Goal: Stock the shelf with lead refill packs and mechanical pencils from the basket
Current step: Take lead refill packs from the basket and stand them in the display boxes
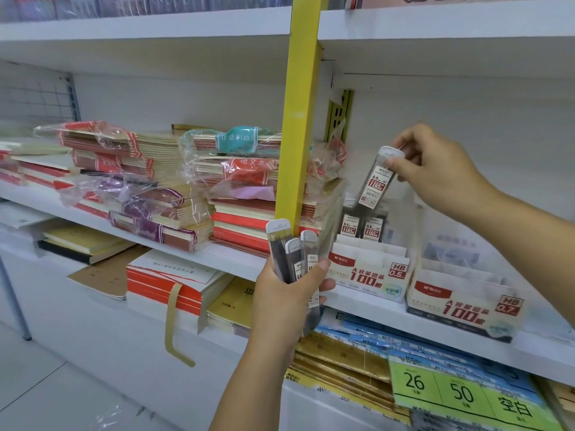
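Observation:
My left hand [287, 295] grips a bundle of three lead refill packs [292, 256], clear tubes with white caps, held upright in front of the shelf edge. My right hand [435, 169] pinches the white cap of one lead refill pack [378, 178] and holds it tilted above the HB 0.5 display box [368, 272]. Two more refill packs [362, 227] stand inside that box. The box sits on the white middle shelf [367, 306]. No basket or mechanical pencils are in view.
An HB 0.7 display box [463, 303] stands to the right of the first. A yellow upright post [298, 119] divides the shelf. Wrapped notebook stacks [174, 188] fill the left section. Blue and gold paper packs [357, 346] lie on the lower shelf.

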`<state>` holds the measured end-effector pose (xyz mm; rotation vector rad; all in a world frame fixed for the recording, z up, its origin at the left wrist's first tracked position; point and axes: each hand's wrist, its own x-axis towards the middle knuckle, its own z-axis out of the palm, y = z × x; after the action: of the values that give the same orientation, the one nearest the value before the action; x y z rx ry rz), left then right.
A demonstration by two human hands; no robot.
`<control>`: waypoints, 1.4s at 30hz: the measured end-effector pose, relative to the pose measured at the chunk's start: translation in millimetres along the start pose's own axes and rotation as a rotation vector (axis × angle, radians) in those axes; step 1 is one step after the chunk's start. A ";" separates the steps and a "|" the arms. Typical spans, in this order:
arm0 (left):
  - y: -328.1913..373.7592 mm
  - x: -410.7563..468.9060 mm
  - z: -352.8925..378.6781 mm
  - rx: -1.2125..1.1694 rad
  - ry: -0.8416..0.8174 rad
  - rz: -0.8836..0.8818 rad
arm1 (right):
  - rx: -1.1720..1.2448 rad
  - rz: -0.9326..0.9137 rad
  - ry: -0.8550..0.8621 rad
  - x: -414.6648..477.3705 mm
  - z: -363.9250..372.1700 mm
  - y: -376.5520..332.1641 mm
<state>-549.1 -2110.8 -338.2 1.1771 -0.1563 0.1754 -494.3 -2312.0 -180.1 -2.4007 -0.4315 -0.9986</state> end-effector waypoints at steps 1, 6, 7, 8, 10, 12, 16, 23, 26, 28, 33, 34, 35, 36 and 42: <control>-0.1 -0.4 0.6 0.001 0.000 -0.001 | -0.023 -0.006 -0.023 -1.2 -2.5 1.8; -1.0 -1.7 3.5 0.009 -0.006 -0.005 | -0.120 -0.005 -0.138 -9.4 5.5 8.4; -1.2 -1.7 3.8 0.012 -0.007 -0.008 | -0.128 0.006 -0.146 -10.1 8.4 9.2; -1.3 -1.6 3.7 0.016 -0.010 -0.008 | -0.136 0.015 -0.146 -10.4 10.1 9.7; -2.0 -1.4 2.9 0.022 -0.017 -0.006 | -0.159 0.020 -0.132 -9.3 10.3 10.3; -2.1 -1.4 2.2 0.019 -0.019 -0.004 | -0.176 0.003 -0.119 -8.0 8.0 10.4; -3.2 -0.7 2.6 0.024 -0.018 -0.008 | -0.201 -0.027 -0.111 -8.6 7.2 12.9; -2.5 -1.0 4.8 0.030 -0.011 -0.022 | -0.434 -0.098 -0.191 -16.4 17.6 21.5; 0.4 -2.0 5.5 0.024 -0.021 -0.033 | -0.567 -0.103 -0.201 -18.2 17.8 19.0; 2.1 -4.3 6.3 0.020 -0.044 -0.050 | -0.575 -0.140 -0.153 -23.7 14.4 11.5; 8.1 -12.6 8.8 0.072 -0.198 -0.044 | 0.088 0.014 -0.442 -64.2 10.1 -36.5; 9.9 -14.4 9.9 0.080 -0.228 -0.033 | 0.162 0.029 -0.504 -71.3 10.5 -41.5; 11.2 -16.7 11.1 0.086 -0.251 -0.024 | 0.209 0.041 -0.532 -77.2 11.2 -43.5; 11.9 -18.6 12.1 0.085 -0.270 -0.016 | 0.240 0.056 -0.531 -81.5 11.4 -44.2; 12.3 -24.1 10.3 0.062 -0.338 -0.039 | 0.442 0.250 -0.401 -88.7 -2.4 -35.5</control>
<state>-575.7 -2117.1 -328.4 1.2642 -0.4265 -0.0553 -572.4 -2292.6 -231.5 -2.1674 -0.4245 -0.2699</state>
